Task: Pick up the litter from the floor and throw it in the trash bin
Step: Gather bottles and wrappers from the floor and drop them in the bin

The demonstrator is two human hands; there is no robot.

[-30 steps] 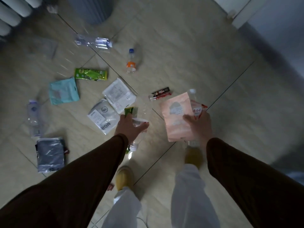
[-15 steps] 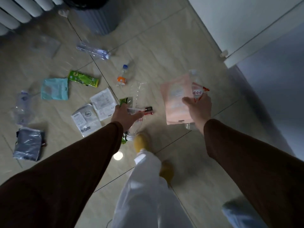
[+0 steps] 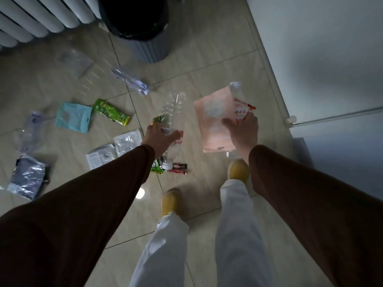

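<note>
The fingers of the left hand (image 3: pixel 160 134) are wrapped around a clear plastic bottle (image 3: pixel 173 112) together with a green wrapper (image 3: pixel 160 119), whose lower end hangs out below the wrist; the bottle's base points toward the top of the frame and its white cap points back toward the person. Gathering two pieces in one grip looks like a way to save trips. The right hand (image 3: pixel 241 131) is closed on a pink pouch (image 3: pixel 213 121) with a second bottle bearing a red and white label (image 3: pixel 240 112) pinched behind it, thumb across the front. Both loads are held forward at mid-frame, aimed at the grey trash bin (image 3: pixel 153 47) at top centre, whose dark bag-lined mouth is open. On the tiled floor, red and black sachets (image 3: pixel 179 168) lie just beneath the left hand. A crushed bottle (image 3: pixel 130 81) lies near the bin's base, to its left, probably clear of the approach. At mid-left lie a green snack packet (image 3: pixel 110 112), a teal pouch (image 3: pixel 73 117), white packets (image 3: pixel 116 150) and a silver bag (image 3: pixel 27 179), all well apart from the bin. A radiator (image 3: pixel 39 19) fills the upper left.
</note>
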